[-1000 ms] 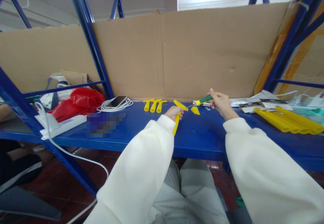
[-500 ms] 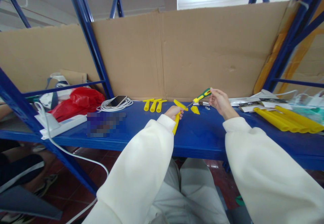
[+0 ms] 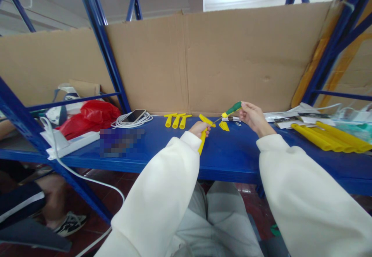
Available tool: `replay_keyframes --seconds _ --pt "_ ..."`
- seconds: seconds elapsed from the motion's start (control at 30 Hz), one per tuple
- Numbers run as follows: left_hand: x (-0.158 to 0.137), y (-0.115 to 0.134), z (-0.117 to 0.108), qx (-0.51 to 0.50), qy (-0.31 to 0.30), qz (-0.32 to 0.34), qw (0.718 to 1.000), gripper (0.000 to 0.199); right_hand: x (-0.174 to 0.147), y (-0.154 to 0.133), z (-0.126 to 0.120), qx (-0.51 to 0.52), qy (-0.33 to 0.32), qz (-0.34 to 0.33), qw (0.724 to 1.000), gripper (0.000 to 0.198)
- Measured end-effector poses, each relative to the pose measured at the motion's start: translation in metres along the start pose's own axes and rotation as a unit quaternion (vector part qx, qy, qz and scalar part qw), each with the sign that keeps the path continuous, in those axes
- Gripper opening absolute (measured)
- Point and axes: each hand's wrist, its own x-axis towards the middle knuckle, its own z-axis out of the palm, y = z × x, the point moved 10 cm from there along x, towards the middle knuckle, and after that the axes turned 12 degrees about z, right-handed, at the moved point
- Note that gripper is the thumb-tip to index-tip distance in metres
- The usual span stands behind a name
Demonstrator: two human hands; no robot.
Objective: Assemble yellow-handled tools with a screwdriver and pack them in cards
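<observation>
My left hand (image 3: 200,129) is wrapped round a yellow plastic piece with a T-shaped head (image 3: 202,144), its tube end sticking out below the fist. A green and yellow screwdriver (image 3: 231,110) slants down to the left, and its tip meets the yellow head by my left fingers. The end of its handle is pinched by the fingertips of my right hand (image 3: 252,116). Small yellow parts (image 3: 224,126) lie on the shelf under the screwdriver. Three similar yellow T-shaped pieces (image 3: 175,121) rest in a row to the left.
Yellow tubes (image 3: 328,137) lie at the right beside plastic packets. On the left are a phone (image 3: 135,115) on a coiled white cable, a red bag (image 3: 93,117) and a white power strip (image 3: 72,144). Cardboard (image 3: 232,59) walls the back. Another person's leg (image 3: 52,195) shows at lower left.
The screwdriver handle has turned about its axis in my right fingers, showing more green. My left hand stays put. The other person's leg and shoe at lower left have shifted.
</observation>
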Motion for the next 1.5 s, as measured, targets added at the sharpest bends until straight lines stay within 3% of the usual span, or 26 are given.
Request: replay_keyframes --seconds 0.1,0.3,0.53,0.93,1.3,1.5 --pt "0.000 0.000 -0.001 0.001 0.004 0.000 1.000 0.021 0.000 -0.001 0.005 -0.002 -0.024 -0.010 1.000 0.041" --pt "-0.002 0.002 0.000 0.005 0.000 0.001 1.000 0.025 0.003 0.000 -0.008 -0.021 0.040 -0.038 0.998 0.044" --pt "-0.004 0.003 0.001 0.001 0.001 0.000 1.000 0.025 0.004 0.001 -0.010 -0.015 0.052 -0.027 0.998 0.042" --pt "-0.002 0.004 0.000 0.010 -0.004 0.014 1.000 0.028 -0.002 -0.002 0.009 -0.021 -0.039 -0.022 0.999 0.042" --pt "-0.004 0.002 0.000 -0.009 0.010 0.003 1.000 0.024 0.002 0.000 -0.005 -0.025 0.038 -0.022 0.999 0.046" --pt "-0.002 0.002 0.000 -0.006 0.007 0.004 1.000 0.021 -0.002 -0.003 -0.002 -0.042 0.027 -0.035 0.998 0.044"
